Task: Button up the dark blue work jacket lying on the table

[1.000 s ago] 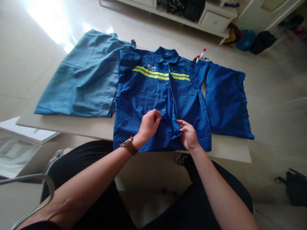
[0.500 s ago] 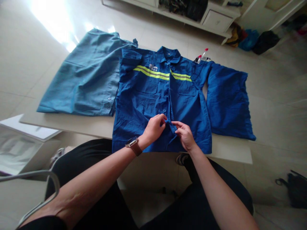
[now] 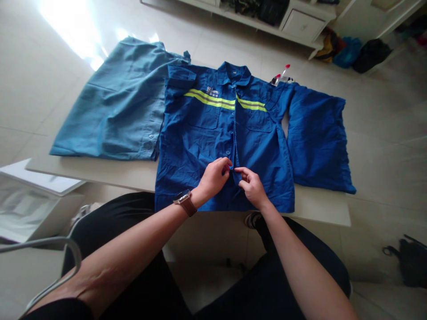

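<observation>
Head view: a dark-blue work shirt (image 3: 196, 146) is spread face up on a pale tabletop (image 3: 316, 204), its collar (image 3: 234, 73) turned away from the person and its hem hung over the near edge. It is probably laid flat and facing this way so that both front edges can be reached at once. The light-blue garment (image 3: 116, 102) is placed to the left and a dark-blue folded cloth (image 3: 316, 138) to the right, seemingly so that the middle is left to the shirt.

Below the lowest button in sight (image 3: 228, 153), the front edge of the shirt is met from both sides. By the left hand (image 3: 215, 175), a bit of cloth is pinched between thumb and fingertips, with little gap seen. By the right hand (image 3: 251, 186), the same edge is touched with an outstretched index finger; the thumb is held slightly apart below it, and whether any cloth is gripped there cannot be told. The two sets of fingertips are held just beside each other, presumably to steady the edge.
</observation>
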### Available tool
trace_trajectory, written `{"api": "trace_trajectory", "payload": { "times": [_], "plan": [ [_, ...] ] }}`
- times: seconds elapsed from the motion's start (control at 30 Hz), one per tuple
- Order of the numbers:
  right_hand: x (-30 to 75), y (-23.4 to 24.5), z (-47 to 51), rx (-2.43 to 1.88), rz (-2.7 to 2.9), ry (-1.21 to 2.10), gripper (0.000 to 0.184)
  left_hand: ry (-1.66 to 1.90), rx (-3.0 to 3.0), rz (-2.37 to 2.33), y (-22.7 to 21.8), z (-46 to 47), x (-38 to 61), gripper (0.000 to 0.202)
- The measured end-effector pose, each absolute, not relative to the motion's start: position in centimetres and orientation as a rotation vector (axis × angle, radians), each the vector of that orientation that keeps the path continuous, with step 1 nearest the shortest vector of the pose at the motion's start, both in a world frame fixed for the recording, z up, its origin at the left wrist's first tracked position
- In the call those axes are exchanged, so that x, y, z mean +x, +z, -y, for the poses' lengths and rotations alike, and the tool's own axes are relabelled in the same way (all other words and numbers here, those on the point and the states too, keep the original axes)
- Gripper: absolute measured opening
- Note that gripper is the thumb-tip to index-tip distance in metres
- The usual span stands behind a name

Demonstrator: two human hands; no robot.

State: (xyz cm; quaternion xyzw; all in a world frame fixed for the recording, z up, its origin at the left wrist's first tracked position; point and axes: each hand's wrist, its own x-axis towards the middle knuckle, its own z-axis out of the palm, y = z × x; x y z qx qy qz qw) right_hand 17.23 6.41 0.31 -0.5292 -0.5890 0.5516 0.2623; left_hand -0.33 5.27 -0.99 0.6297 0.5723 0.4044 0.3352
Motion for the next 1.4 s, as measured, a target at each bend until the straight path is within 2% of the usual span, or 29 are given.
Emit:
{"api": "trace_trajectory", "payload": {
  "times": [0.37,0.6,0.77,1.03,1.2,1.3,1.4],
  "plan": [
    [17.1,0.3,-6.2,-1.398,1.709,1.447,0.042,1.127,1.460,-1.499,-0.7,-5.1,0.0,0.026],
    [17.1,0.1,-6.3,-1.427,1.686,1.413,0.027,1.176,1.322,-1.467,-0.8,-5.0,0.1,0.024],
    [17.0,-0.4,-6.5,-1.474,1.661,1.324,0.029,1.206,1.277,-1.433,-0.9,-4.9,0.2,0.022],
    [16.2,-0.6,-6.7,-1.469,1.667,1.223,0.019,1.196,1.177,-1.399,-0.9,-4.6,0.4,0.017],
    [15.7,0.0,-6.5,-1.484,1.750,1.124,0.013,1.182,1.019,-1.385,-1.2,-4.8,0.3,0.007],
    [15.6,0.4,-6.4,-1.481,1.808,1.089,0.009,1.194,0.913,-1.324,-1.4,-4.9,0.3,0.022],
    [15.5,0.6,-6.3,-1.475,1.841,1.059,0.008,1.218,0.864,-1.296,-1.6,-5.0,0.3,0.023]
  ]
}}
